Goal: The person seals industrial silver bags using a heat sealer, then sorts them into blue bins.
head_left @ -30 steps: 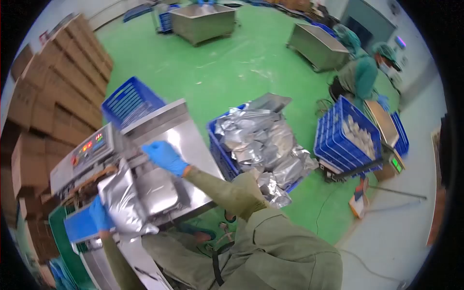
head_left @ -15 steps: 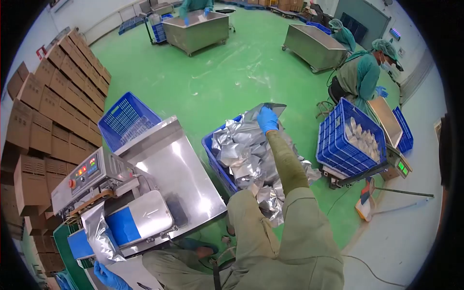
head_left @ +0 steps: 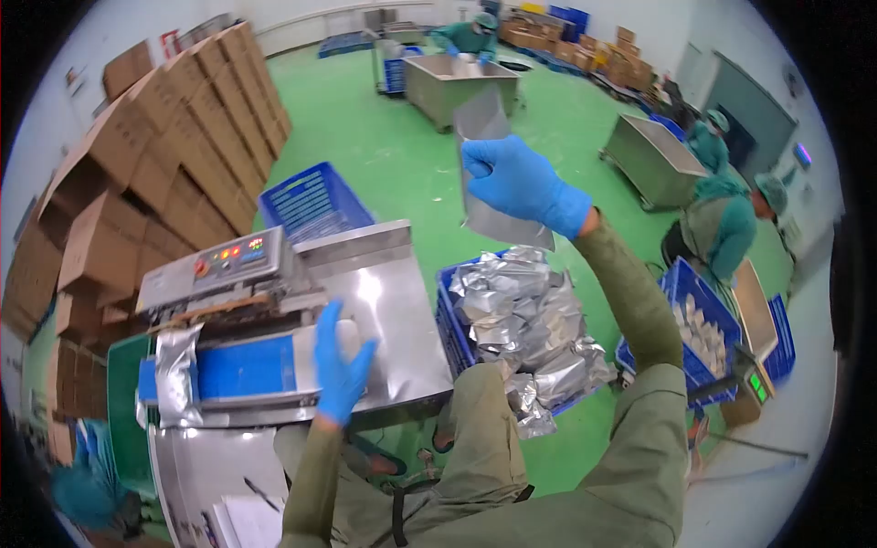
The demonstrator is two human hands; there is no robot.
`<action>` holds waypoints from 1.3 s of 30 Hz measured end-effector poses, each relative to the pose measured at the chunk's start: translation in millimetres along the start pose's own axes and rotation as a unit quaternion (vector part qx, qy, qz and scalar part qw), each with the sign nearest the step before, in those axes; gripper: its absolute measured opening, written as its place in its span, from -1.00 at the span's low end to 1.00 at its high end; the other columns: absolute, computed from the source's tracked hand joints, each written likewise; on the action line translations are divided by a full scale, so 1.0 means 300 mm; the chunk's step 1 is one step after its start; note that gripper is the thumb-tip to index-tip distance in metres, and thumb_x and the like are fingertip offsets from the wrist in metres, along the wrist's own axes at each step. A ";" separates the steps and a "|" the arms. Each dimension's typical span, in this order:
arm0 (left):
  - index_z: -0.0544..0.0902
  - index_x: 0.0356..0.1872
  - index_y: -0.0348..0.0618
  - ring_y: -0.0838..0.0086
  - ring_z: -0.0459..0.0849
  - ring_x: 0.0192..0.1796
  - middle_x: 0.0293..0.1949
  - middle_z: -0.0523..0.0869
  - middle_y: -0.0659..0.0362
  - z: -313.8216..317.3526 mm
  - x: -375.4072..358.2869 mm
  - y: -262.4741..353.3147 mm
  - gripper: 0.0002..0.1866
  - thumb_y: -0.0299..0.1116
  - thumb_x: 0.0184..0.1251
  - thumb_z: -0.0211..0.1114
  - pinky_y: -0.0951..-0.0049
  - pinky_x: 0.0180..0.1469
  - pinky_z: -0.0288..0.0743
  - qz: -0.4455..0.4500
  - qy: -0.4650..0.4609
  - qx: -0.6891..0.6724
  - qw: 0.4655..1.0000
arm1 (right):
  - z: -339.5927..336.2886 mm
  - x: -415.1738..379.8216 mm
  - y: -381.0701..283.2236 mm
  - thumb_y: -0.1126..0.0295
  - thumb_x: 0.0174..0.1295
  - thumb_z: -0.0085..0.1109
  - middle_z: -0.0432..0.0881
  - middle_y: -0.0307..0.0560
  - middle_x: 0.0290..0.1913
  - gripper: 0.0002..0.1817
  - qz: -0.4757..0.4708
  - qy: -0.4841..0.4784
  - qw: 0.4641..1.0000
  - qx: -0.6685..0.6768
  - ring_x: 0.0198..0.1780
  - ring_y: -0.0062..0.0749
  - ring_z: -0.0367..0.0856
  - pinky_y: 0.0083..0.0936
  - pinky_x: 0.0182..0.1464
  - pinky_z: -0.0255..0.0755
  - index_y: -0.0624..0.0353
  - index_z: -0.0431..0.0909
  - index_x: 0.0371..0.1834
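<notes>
My right hand [head_left: 519, 181], in a blue glove, is closed on the upper part of a silver foil pouch [head_left: 493, 224] and holds it up in front of me. Below it, a blue crate [head_left: 449, 315] is heaped with silver foil pouches [head_left: 525, 310]. My left hand [head_left: 343, 361], gloved in blue too, has its fingers spread over the right end of the sealing machine's conveyor [head_left: 247, 363]; nothing is in it. Another foil pouch [head_left: 178, 374] lies on the left end of the blue belt. The sealer's control box [head_left: 215, 269] has lit red and green displays.
Stacked cardboard boxes [head_left: 155, 155] line the left side. A blue basket [head_left: 315, 201] stands behind the steel table. At right, a crate of packed pieces [head_left: 699, 329] sits by a scale [head_left: 756, 384]. Co-workers [head_left: 722, 228] stand near steel tubs [head_left: 461, 87]. A pen [head_left: 262, 493] and paper [head_left: 247, 521] lie at lower left.
My right hand has risen from the crate with a foil pouch. The left hand has moved up and right from the table's lower edge to the conveyor. The pouch on the belt has shifted left.
</notes>
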State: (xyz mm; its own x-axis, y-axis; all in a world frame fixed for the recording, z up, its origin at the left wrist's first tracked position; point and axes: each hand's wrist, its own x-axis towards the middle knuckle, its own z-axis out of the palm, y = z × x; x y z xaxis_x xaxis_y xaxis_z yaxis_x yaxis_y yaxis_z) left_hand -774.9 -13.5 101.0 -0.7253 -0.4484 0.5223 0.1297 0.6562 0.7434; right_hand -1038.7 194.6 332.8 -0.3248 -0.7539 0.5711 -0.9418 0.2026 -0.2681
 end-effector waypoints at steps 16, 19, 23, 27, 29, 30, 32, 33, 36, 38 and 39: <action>0.49 0.28 -0.26 0.40 0.65 0.12 0.11 0.69 0.06 -0.329 -0.122 -0.371 -0.20 -0.25 -0.01 0.67 0.33 0.16 0.58 -0.145 -0.085 -0.063 0.984 | 0.673 -0.197 -0.519 0.43 0.09 0.37 0.50 -0.07 0.27 -0.27 0.032 0.101 0.939 0.326 0.04 -0.31 0.58 -0.38 0.04 0.48 0.11 0.34 0.39; 0.49 0.28 -0.21 0.40 0.70 0.00 0.03 0.73 0.06 -0.379 -0.103 -0.336 -0.32 -0.24 0.15 0.56 0.35 0.07 0.61 -0.119 -0.148 -0.062 0.980 | 0.810 -0.191 -0.505 0.37 0.17 0.32 0.63 -0.05 -0.04 -0.61 0.068 0.038 0.960 0.269 -0.16 -0.17 0.64 -0.33 -0.13 0.52 0.15 0.53 0.08; 0.51 0.24 -0.14 0.37 0.75 -0.19 -0.06 0.75 0.07 -0.557 0.020 -0.119 -0.51 -0.26 0.32 0.36 0.36 -0.10 0.63 -0.076 -0.126 -0.031 0.989 | 0.854 -0.135 -0.478 0.32 0.25 0.25 0.53 -0.01 -0.42 -0.84 -0.032 0.054 0.986 0.155 -0.40 -0.04 0.55 -0.20 -0.36 0.43 0.13 0.49 -0.35; 0.57 0.03 -0.08 0.24 0.70 -0.31 -0.34 0.65 0.11 -0.588 0.096 -0.149 -0.70 -0.29 0.30 0.29 0.28 -0.31 0.57 0.160 -0.119 0.319 0.927 | 0.834 -0.184 -0.384 0.33 0.21 0.26 0.49 -0.09 -0.42 -0.82 -0.148 0.059 0.987 -0.013 -0.35 -0.12 0.55 -0.21 -0.35 0.40 0.08 0.43 -0.40; 0.64 -0.05 -0.07 0.14 0.69 -0.32 -0.36 0.67 0.13 -0.655 0.076 -0.226 -0.74 -0.37 0.23 0.30 0.24 -0.34 0.54 0.214 -0.106 0.396 0.887 | 0.815 -0.244 -0.284 0.37 0.18 0.28 0.51 -0.08 -0.39 -0.82 -0.150 0.064 0.985 -0.057 -0.32 -0.10 0.57 -0.24 -0.33 0.42 0.09 0.43 -0.40; 0.65 -0.07 -0.06 0.17 0.70 -0.30 -0.35 0.69 0.14 -0.657 0.026 -0.282 -0.75 -0.38 0.21 0.31 0.26 -0.33 0.55 0.230 -0.095 0.416 0.875 | 0.812 -0.267 -0.280 0.40 0.18 0.29 0.54 -0.07 -0.36 -0.85 -0.151 0.077 0.985 -0.033 -0.29 -0.10 0.59 -0.26 -0.30 0.45 0.10 0.47 -0.36; 0.70 -0.13 -0.12 0.21 0.73 -0.24 -0.26 0.75 0.14 -0.637 -0.022 -0.279 -0.77 -0.43 0.16 0.36 0.30 -0.28 0.58 0.257 -0.021 0.377 0.890 | 0.812 -0.294 -0.282 0.46 0.18 0.31 0.60 -0.03 -0.29 -0.88 -0.157 0.100 0.982 0.016 -0.24 -0.10 0.62 -0.31 -0.24 0.50 0.11 0.54 -0.30; 0.70 -0.10 -0.12 0.24 0.72 -0.25 -0.24 0.75 0.16 -0.609 -0.017 -0.250 -0.75 -0.45 0.16 0.36 0.33 -0.28 0.58 0.243 0.022 0.326 0.913 | 0.824 -0.284 -0.311 0.47 0.19 0.31 0.62 -0.02 -0.27 -0.89 -0.125 0.136 0.980 0.079 -0.22 -0.10 0.64 -0.32 -0.21 0.52 0.13 0.58 -0.26; 0.72 -0.05 -0.19 0.38 0.70 -0.28 -0.21 0.77 0.18 -0.497 -0.011 -0.217 -0.74 -0.50 0.21 0.33 0.42 -0.28 0.55 0.125 0.125 0.115 0.977 | 0.904 -0.292 -0.377 0.47 0.30 0.29 0.67 -0.09 -0.36 -0.88 0.067 0.154 0.946 0.278 -0.32 -0.26 0.67 -0.45 -0.19 0.57 0.26 0.67 -0.15; 0.73 -0.09 -0.28 0.51 0.68 -0.32 -0.28 0.78 0.18 -0.443 -0.005 -0.203 -0.80 -0.52 0.29 0.30 0.46 -0.29 0.52 -0.071 0.161 -0.056 0.983 | 0.888 -0.302 -0.402 0.50 0.37 0.21 0.68 -0.17 -0.36 -0.86 0.180 0.114 0.899 0.382 -0.40 -0.54 0.59 -0.57 -0.32 0.51 0.28 0.67 -0.09; 0.73 -0.11 -0.30 0.56 0.67 -0.34 -0.33 0.77 0.18 -0.423 0.005 -0.163 -0.83 -0.51 0.33 0.28 0.46 -0.29 0.50 -0.189 0.166 -0.115 0.961 | 0.881 -0.299 -0.412 0.51 0.41 0.16 0.68 -0.22 -0.36 -0.85 0.236 0.091 0.867 0.429 -0.44 -0.68 0.55 -0.63 -0.38 0.48 0.29 0.67 -0.06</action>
State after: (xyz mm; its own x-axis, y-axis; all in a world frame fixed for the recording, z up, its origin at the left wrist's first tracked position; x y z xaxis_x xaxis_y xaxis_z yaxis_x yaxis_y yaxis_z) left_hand -696.4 -123.3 118.4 -0.4995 -0.8222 0.2728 0.0737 0.2734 0.9591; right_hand -870.4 71.9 109.6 -0.7388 -0.5865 0.3320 -0.3143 -0.1360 -0.9395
